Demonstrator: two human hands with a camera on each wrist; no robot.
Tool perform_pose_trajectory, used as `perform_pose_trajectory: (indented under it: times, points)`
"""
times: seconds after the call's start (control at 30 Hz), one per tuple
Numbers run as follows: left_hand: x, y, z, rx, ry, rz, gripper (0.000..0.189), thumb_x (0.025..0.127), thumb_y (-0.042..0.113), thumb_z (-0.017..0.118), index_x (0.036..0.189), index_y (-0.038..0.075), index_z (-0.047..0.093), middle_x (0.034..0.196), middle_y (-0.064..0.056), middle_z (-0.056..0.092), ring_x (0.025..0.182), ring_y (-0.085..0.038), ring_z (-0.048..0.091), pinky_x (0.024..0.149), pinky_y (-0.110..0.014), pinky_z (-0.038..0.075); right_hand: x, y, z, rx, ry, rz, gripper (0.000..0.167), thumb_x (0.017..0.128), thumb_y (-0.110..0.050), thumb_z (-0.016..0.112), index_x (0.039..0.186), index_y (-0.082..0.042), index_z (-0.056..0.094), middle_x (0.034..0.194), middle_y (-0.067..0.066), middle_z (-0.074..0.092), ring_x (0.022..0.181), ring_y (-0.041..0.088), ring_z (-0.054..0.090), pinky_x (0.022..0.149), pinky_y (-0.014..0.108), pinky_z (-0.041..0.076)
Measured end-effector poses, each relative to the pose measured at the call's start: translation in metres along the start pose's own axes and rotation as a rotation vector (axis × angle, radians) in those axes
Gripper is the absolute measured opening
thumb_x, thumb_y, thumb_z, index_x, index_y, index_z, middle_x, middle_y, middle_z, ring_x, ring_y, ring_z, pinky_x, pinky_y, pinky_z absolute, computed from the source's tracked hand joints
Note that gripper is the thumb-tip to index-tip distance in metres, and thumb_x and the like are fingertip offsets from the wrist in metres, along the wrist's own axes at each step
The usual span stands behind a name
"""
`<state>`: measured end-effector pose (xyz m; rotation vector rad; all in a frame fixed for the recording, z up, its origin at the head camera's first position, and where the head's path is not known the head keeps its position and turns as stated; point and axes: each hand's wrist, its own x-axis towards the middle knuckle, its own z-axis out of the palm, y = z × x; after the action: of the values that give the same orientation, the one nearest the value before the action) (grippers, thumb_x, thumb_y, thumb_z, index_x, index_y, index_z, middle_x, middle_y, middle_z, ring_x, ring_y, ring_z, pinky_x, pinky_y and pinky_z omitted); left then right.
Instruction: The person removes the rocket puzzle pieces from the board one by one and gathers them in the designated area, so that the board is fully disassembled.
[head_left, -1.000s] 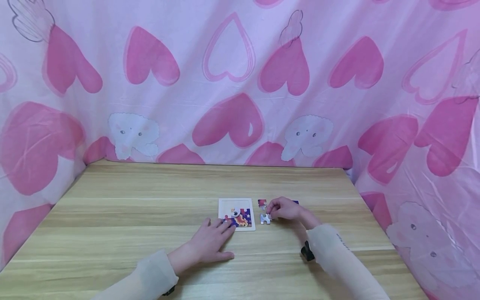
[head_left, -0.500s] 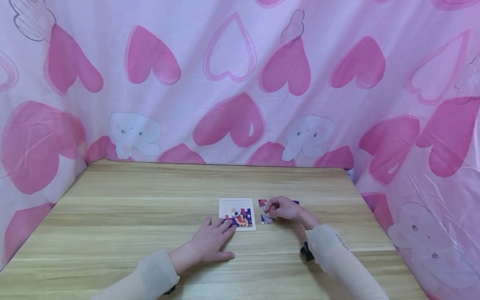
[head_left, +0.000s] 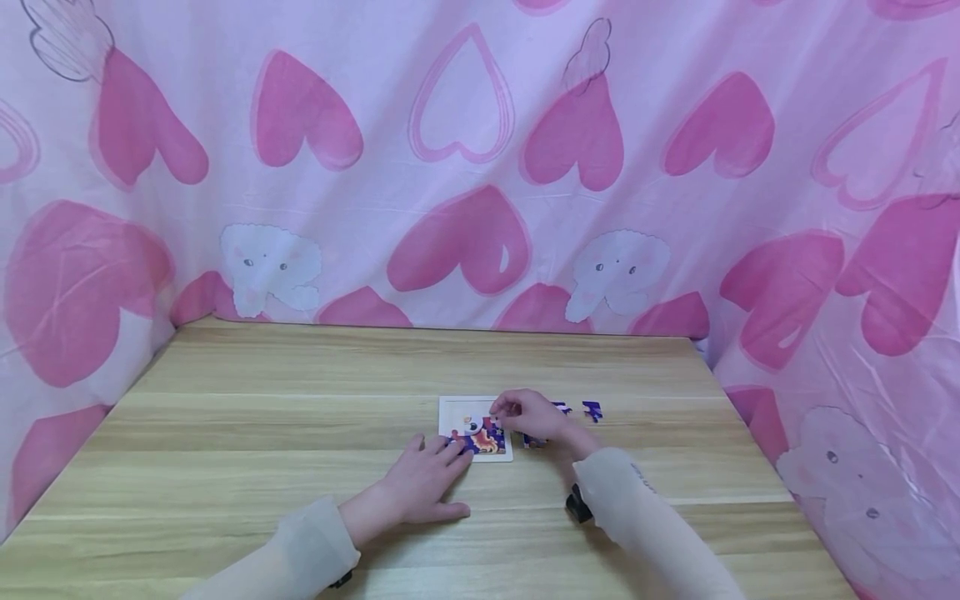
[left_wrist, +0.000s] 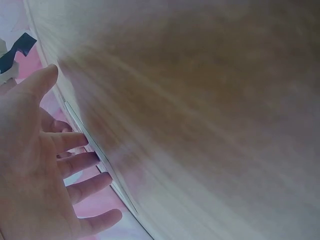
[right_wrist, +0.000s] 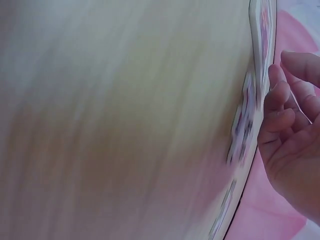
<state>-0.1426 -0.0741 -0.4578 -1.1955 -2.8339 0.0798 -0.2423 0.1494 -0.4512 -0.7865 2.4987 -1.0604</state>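
Note:
In the head view, a small white-framed puzzle board (head_left: 446,408) lies on the table, its lower right filled with joined purple, red and orange pieces (head_left: 487,442). My left hand (head_left: 416,487) lies spread, fingertips on the board's lower left corner; the left wrist view shows its fingers (left_wrist: 90,192) extended along the board's edge. My right hand (head_left: 532,414) reaches over the board's right side, thumb and forefinger pinching a small puzzle piece, mostly hidden by the fingertips. In the right wrist view, its other fingers (right_wrist: 280,120) are curled.
Right of the board, loose puzzle pieces (head_left: 534,442) are partly covered by the right hand. Another purple piece (head_left: 592,411) lies farther right. The wooden table (head_left: 300,375) ends at a pink heart-printed curtain (head_left: 457,242) behind and along both sides.
My right hand has moved left from the loose pieces to over the board, carrying a piece. Loose pieces to its right have come into view. My left hand has stayed put.

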Motion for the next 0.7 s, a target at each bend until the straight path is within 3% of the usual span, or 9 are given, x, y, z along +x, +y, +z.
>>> perform_pose_trajectory:
  times: [0.23, 0.47, 0.7]
  points:
    - [0.000, 0.000, 0.000, 0.016, 0.022, 0.010, 0.076, 0.078, 0.067, 0.041, 0.129, 0.011, 0.045, 0.130, -0.009, 0.043, 0.112, -0.028, 0.041, 0.084, -0.053, 0.034, 0.013, -0.008, 0.012, -0.011, 0.009, -0.004, 0.017, 0.079, -0.004, 0.062, 0.096, -0.009, 0.062, 0.082, -0.005, 0.058, 0.076, 0.011, 0.051, 0.069, 0.028, 0.043]
    - [0.000, 0.001, -0.001, 0.011, 0.024, 0.010, 0.075, 0.078, 0.066, 0.042, 0.129, 0.011, 0.046, 0.128, -0.009, 0.044, 0.112, -0.028, 0.041, 0.084, -0.053, 0.034, 0.020, -0.011, 0.018, -0.052, 0.020, 0.002, 0.022, 0.077, -0.004, 0.065, 0.099, -0.007, 0.062, 0.084, -0.002, 0.057, 0.075, 0.011, 0.050, 0.067, 0.026, 0.043]
    - [0.000, 0.000, -0.001, 0.002, 0.010, 0.006, 0.075, 0.078, 0.066, 0.041, 0.129, 0.011, 0.046, 0.130, -0.009, 0.043, 0.113, -0.029, 0.040, 0.085, -0.054, 0.033, 0.021, -0.016, 0.018, -0.109, -0.009, 0.056, 0.028, 0.076, -0.007, 0.067, 0.103, -0.007, 0.061, 0.084, -0.003, 0.054, 0.075, 0.010, 0.049, 0.067, 0.026, 0.043]
